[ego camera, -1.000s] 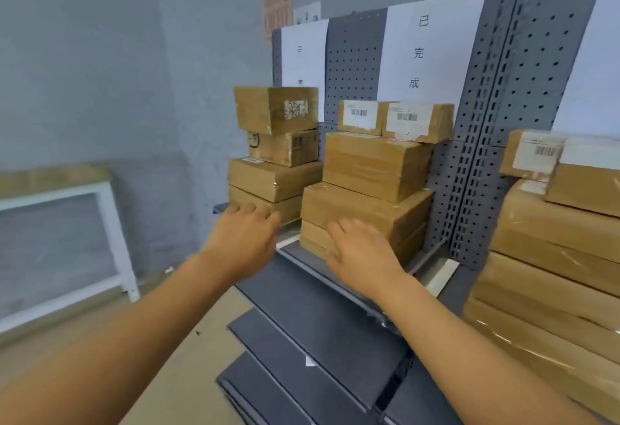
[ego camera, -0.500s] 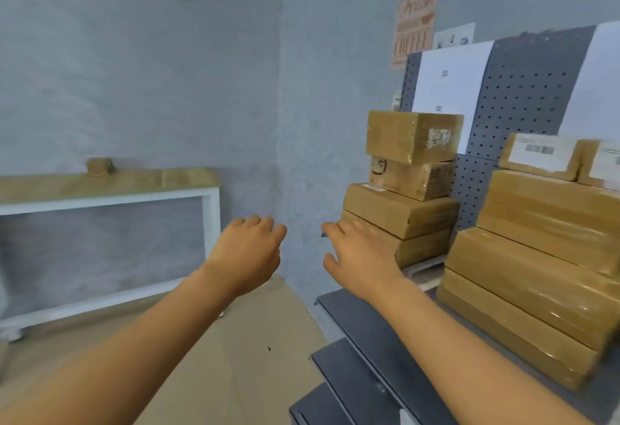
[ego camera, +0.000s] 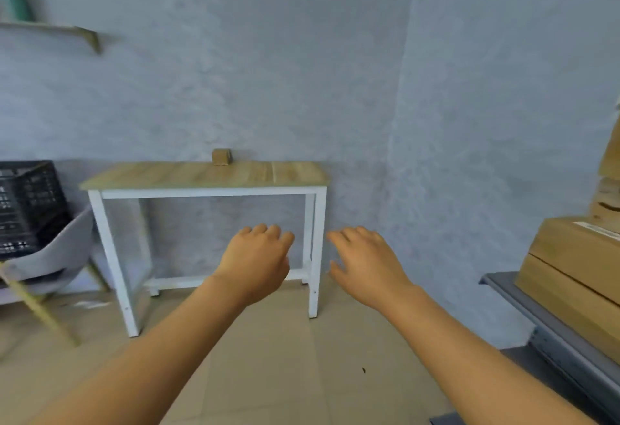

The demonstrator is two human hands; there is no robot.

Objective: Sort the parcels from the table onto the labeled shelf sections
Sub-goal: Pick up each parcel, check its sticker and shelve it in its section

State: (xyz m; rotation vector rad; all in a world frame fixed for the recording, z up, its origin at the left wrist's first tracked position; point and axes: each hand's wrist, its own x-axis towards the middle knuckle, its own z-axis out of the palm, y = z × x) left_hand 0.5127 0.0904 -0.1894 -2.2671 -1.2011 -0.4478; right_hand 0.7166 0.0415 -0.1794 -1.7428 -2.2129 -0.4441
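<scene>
Both hands, the left (ego camera: pixel 256 258) and the right (ego camera: pixel 367 262), are hanging loose and empty well short of the table (ego camera: pixel 204 176), where one small box (ego camera: pixel 221 157) is sitting at the back edge, probably light and stiff, best pinched across its sides.

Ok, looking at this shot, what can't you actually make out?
Head view only:
- Small brown cardboard parcel on the wooden-topped white-framed table: too small for any label to be seen.
- Stacked cardboard boxes on the grey metal shelf: cut off by the right edge; section labels out of frame.
- Black plastic crate: blurred, cropped left.
</scene>
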